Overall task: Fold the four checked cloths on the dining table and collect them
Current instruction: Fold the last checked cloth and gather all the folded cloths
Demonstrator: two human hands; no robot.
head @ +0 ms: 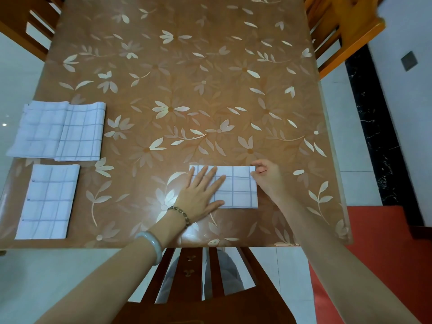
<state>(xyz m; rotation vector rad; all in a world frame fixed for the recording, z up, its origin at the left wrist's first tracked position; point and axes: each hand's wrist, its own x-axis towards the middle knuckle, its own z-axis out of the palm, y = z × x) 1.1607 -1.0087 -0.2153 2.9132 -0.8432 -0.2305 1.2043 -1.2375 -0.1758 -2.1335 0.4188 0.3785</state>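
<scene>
Nearest the camera, a wooden chair back (198,288) is standing against the table's near edge. Just beyond it, the left hand (198,195) is lying flat with fingers spread, gripping nothing, pressing down the left part of a small folded checked cloth (238,188) on the floral dining table (187,90). The right hand (268,176) is pinching that cloth's far right corner between thumb and fingertips, so the cloth is lying between and under both hands. At the table's left edge, a second folded cloth (48,202) is lying alone. Farther back, two overlapping folded cloths (60,130) are resting side by side, well apart from both hands.
</scene>
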